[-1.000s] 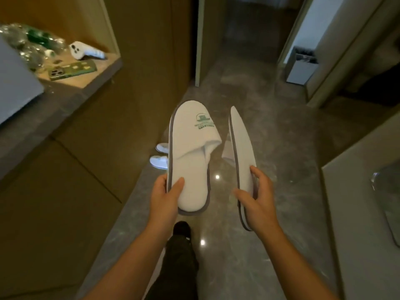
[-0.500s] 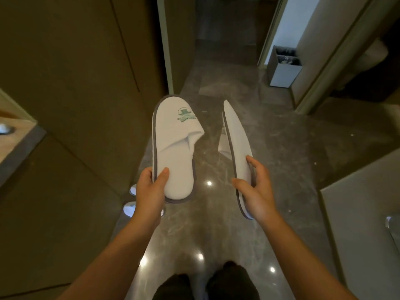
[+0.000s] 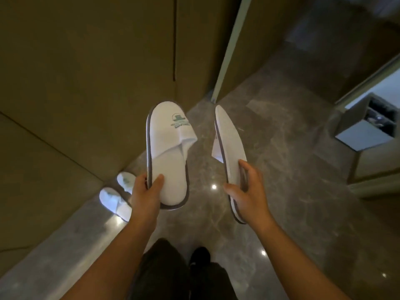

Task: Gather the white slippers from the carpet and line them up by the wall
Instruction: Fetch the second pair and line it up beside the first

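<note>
My left hand [image 3: 145, 194] grips the heel of a white slipper [image 3: 167, 152] with a grey sole edge and a green logo, held flat with its top facing me. In my right hand [image 3: 249, 193] is a second white slipper [image 3: 230, 144], turned on its side so I see its edge. Both are held in the air over the grey marble floor. Two more white slippers [image 3: 116, 197] stand side by side on the floor against the brown wall [image 3: 86, 83], just left of my left hand and partly hidden behind it.
Brown wood panels run along the left. A pale door frame [image 3: 229, 48] stands ahead. A grey waste bin [image 3: 363, 135] sits on the floor at the right. My dark trouser legs and a shoe [image 3: 200, 256] show at the bottom.
I have walked forward and turned left. The pair of slippers by the wall has come closer, beside my left hand. Both held slippers stay in my grip.
</note>
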`<move>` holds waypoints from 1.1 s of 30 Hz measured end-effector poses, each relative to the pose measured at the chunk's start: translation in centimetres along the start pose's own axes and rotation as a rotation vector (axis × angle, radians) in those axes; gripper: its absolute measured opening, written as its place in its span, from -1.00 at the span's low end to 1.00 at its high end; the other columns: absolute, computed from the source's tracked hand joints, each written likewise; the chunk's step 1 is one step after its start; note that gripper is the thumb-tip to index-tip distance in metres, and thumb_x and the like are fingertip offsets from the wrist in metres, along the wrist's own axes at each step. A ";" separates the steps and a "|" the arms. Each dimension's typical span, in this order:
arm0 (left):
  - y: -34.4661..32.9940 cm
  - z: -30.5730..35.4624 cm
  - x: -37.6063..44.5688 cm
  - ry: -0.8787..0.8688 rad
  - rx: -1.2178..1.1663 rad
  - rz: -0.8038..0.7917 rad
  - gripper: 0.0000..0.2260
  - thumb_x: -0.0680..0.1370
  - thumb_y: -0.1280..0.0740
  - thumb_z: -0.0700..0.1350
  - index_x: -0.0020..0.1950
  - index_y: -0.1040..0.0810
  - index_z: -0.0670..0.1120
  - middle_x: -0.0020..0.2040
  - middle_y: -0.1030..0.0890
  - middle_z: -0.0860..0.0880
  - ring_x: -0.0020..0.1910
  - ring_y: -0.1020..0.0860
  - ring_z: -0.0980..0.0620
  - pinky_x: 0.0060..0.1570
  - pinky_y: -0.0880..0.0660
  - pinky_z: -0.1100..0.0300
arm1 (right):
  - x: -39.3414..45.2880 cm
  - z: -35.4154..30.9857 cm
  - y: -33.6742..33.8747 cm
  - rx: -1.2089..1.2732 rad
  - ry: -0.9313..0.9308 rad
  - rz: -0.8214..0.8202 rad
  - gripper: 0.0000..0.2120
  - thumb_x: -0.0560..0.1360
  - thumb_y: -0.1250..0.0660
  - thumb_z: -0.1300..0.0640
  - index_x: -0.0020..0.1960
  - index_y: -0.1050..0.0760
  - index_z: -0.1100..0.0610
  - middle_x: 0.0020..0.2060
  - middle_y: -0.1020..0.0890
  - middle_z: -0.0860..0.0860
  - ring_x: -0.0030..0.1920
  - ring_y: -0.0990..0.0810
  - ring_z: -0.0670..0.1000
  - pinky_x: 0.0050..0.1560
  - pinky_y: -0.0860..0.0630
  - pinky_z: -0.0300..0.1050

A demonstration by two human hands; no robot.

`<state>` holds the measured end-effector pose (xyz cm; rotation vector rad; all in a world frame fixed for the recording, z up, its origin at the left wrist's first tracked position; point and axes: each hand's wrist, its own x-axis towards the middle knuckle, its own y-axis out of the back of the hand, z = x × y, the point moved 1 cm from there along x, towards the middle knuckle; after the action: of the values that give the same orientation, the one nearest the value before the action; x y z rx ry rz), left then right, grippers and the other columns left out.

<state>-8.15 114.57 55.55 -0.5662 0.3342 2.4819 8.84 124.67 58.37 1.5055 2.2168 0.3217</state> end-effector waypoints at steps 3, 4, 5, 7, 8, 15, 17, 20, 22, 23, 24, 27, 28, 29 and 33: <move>-1.8 -0.6 3.2 0.084 0.005 0.077 -0.71 0.49 -0.24 -0.12 0.18 -0.39 -0.20 0.07 -0.50 -0.14 0.06 -0.46 -0.14 0.10 -0.46 -0.12 | 5.9 0.8 -1.5 -0.025 -0.036 -0.144 -0.40 0.30 -0.43 0.18 0.27 -0.26 0.00 0.13 -0.30 -0.07 0.22 -0.35 0.02 0.20 -0.46 0.02; -2.3 -0.9 4.4 0.109 -0.010 0.101 -0.71 0.50 -0.24 -0.13 0.18 -0.38 -0.21 0.09 -0.50 -0.16 0.08 -0.46 -0.15 0.12 -0.45 -0.14 | 7.9 1.2 -2.2 -0.037 -0.046 -0.188 -0.39 0.30 -0.43 0.16 0.27 -0.26 -0.01 0.13 -0.30 -0.07 0.23 -0.35 0.03 0.21 -0.47 0.06; -2.7 -1.2 5.6 0.135 -0.027 0.115 -0.70 0.50 -0.23 -0.13 0.19 -0.37 -0.21 0.11 -0.49 -0.16 0.11 -0.46 -0.16 0.14 -0.44 -0.16 | 9.8 1.6 -3.1 -0.054 -0.047 -0.224 -0.39 0.30 -0.43 0.15 0.27 -0.26 -0.01 0.13 -0.30 -0.07 0.24 -0.35 0.05 0.22 -0.47 0.09; -3.3 -2.0 8.4 0.187 -0.050 0.121 -0.69 0.51 -0.21 -0.12 0.22 -0.35 -0.19 0.15 -0.49 -0.16 0.15 -0.45 -0.17 0.17 -0.43 -0.18 | 13.6 2.4 -5.1 -0.083 -0.040 -0.251 -0.39 0.29 -0.43 0.15 0.28 -0.28 0.01 0.15 -0.31 -0.05 0.25 -0.35 0.07 0.21 -0.47 0.10; -3.5 -2.4 9.9 0.203 -0.052 0.117 -0.70 0.51 -0.21 -0.13 0.23 -0.36 -0.18 0.17 -0.49 -0.16 0.16 -0.45 -0.17 0.18 -0.43 -0.19 | 15.4 2.8 -6.2 -0.085 -0.046 -0.251 -0.40 0.29 -0.43 0.15 0.28 -0.28 0.02 0.17 -0.33 -0.03 0.26 -0.36 0.09 0.20 -0.47 0.09; -4.7 -6.7 21.0 0.254 -0.014 0.205 -0.83 0.49 -0.22 -0.22 0.08 -0.43 -0.17 -0.03 -0.50 -0.15 -0.01 -0.46 -0.13 0.01 -0.41 -0.02 | 25.5 7.7 -13.2 -0.141 -0.073 -0.312 -0.40 0.28 -0.44 0.17 0.27 -0.31 0.06 0.20 -0.37 0.03 0.23 -0.40 0.11 0.20 -0.47 0.15; -5.6 -8.8 23.7 0.269 -0.021 0.204 -0.87 0.49 -0.23 -0.24 0.03 -0.44 -0.13 -0.03 -0.51 -0.16 -0.03 -0.46 -0.13 0.03 -0.41 -0.07 | 27.9 10.1 -15.0 -0.182 -0.065 -0.335 -0.40 0.27 -0.44 0.16 0.26 -0.31 0.07 0.19 -0.38 0.03 0.22 -0.39 0.10 0.22 -0.44 0.19; -7.4 -12.8 28.0 0.270 -0.042 0.219 -0.87 0.47 -0.24 -0.29 -0.03 -0.46 -0.10 -0.05 -0.53 -0.17 -0.02 -0.47 -0.13 0.10 -0.42 -0.12 | 31.9 14.8 -17.8 -0.244 -0.059 -0.378 -0.41 0.23 -0.44 0.09 0.21 -0.36 0.15 0.18 -0.44 0.13 0.19 -0.42 0.14 0.21 -0.43 0.20; -8.8 -16.0 30.6 0.266 -0.047 0.252 -0.87 0.47 -0.24 -0.30 -0.12 -0.48 -0.07 -0.14 -0.53 -0.17 -0.05 -0.48 -0.14 0.05 -0.42 -0.10 | 34.3 18.4 -19.8 -0.277 -0.068 -0.426 -0.41 0.19 -0.39 0.01 0.16 -0.39 0.22 0.14 -0.48 0.21 0.16 -0.46 0.19 0.16 -0.46 0.20; -9.5 -17.6 31.9 0.261 -0.065 0.274 -0.85 0.46 -0.25 -0.30 -0.16 -0.48 -0.04 -0.16 -0.54 -0.15 -0.06 -0.48 -0.14 0.03 -0.42 -0.08 | 35.5 20.4 -20.8 -0.287 -0.055 -0.438 -0.41 0.19 -0.39 0.01 0.15 -0.39 0.24 0.13 -0.49 0.22 0.15 -0.46 0.20 0.16 -0.46 0.20; -10.3 -19.5 33.3 0.257 -0.094 0.291 -0.82 0.46 -0.25 -0.29 -0.18 -0.48 -0.01 -0.15 -0.54 -0.15 -0.05 -0.49 -0.15 0.03 -0.43 -0.08 | 36.7 22.3 -21.7 -0.297 -0.037 -0.436 -0.42 0.20 -0.42 0.05 0.16 -0.40 0.24 0.14 -0.49 0.22 0.16 -0.46 0.19 0.17 -0.45 0.19; -12.9 -25.2 37.2 0.270 -0.152 0.307 -0.82 0.46 -0.26 -0.27 -0.16 -0.48 0.03 -0.11 -0.56 -0.11 -0.01 -0.51 -0.17 0.04 -0.45 -0.10 | 40.0 28.5 -24.3 -0.325 0.007 -0.389 -0.39 0.22 -0.47 0.17 0.24 -0.37 0.17 0.21 -0.43 0.15 0.21 -0.42 0.17 0.24 -0.39 0.21; -13.7 -27.3 38.6 0.272 -0.164 0.311 -0.83 0.46 -0.26 -0.26 -0.15 -0.48 0.02 -0.13 -0.56 -0.09 -0.02 -0.51 -0.16 0.03 -0.45 -0.10 | 41.1 30.6 -25.1 -0.334 0.025 -0.377 -0.38 0.22 -0.47 0.16 0.24 -0.36 0.15 0.23 -0.42 0.15 0.22 -0.41 0.17 0.24 -0.39 0.22; -14.4 -29.4 39.9 0.273 -0.171 0.313 -0.84 0.45 -0.27 -0.26 -0.15 -0.48 0.01 -0.14 -0.56 -0.07 -0.03 -0.52 -0.15 0.01 -0.46 -0.09 | 42.2 32.7 -26.0 -0.340 0.041 -0.364 -0.37 0.22 -0.47 0.15 0.25 -0.35 0.14 0.23 -0.42 0.14 0.22 -0.41 0.16 0.23 -0.40 0.23; -16.6 -37.3 45.0 0.262 -0.172 0.271 -0.83 0.43 -0.31 -0.23 -0.16 -0.49 0.05 -0.16 -0.58 -0.01 -0.12 -0.55 -0.04 -0.14 -0.50 0.05 | 46.1 40.5 -29.9 -0.303 0.045 -0.344 -0.35 0.24 -0.47 0.09 0.27 -0.33 0.08 0.24 -0.42 0.09 0.21 -0.43 0.09 0.17 -0.49 0.15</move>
<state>-20.29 136.15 0.03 -0.9793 0.3164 2.7170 -10.71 153.76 -0.26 0.9506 2.2865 0.5537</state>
